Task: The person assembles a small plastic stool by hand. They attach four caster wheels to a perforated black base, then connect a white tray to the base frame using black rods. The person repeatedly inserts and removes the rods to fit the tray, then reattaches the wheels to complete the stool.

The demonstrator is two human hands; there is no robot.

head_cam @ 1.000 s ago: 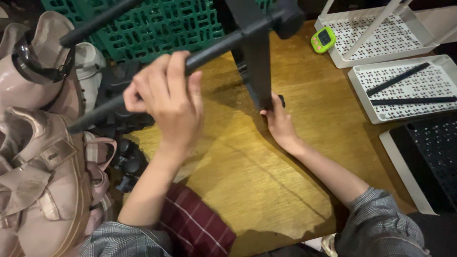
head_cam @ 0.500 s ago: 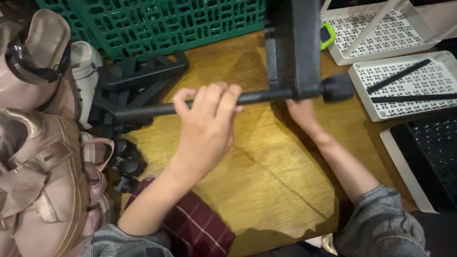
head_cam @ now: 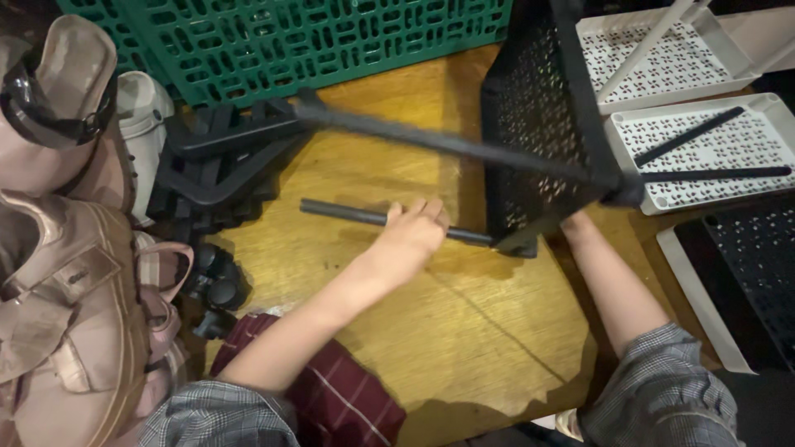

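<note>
Wooden desk (head_cam: 464, 348): green crate (head_cam: 315, 41) along the far edge, white perforated trays (head_cam: 704, 141) at the right edge, pile of black plastic parts (head_cam: 215, 165) at the left edge. Black perforated shelf panel (head_cam: 534, 124) stands on edge mid-desk, upper black rod (head_cam: 431, 141) running from its corner toward the pile. Lower black rod (head_cam: 348, 215) lies just above the desk, its end at the panel's bottom corner. Left hand (head_cam: 414, 236): grip closed around that lower rod. Right hand (head_cam: 580, 223): mostly hidden behind the panel, grip can't tell, probably bracing it.

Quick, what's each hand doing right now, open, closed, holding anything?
Left hand: closed on the dark pole.
Right hand: hidden behind the black perforated shelf; cannot be told.
</note>
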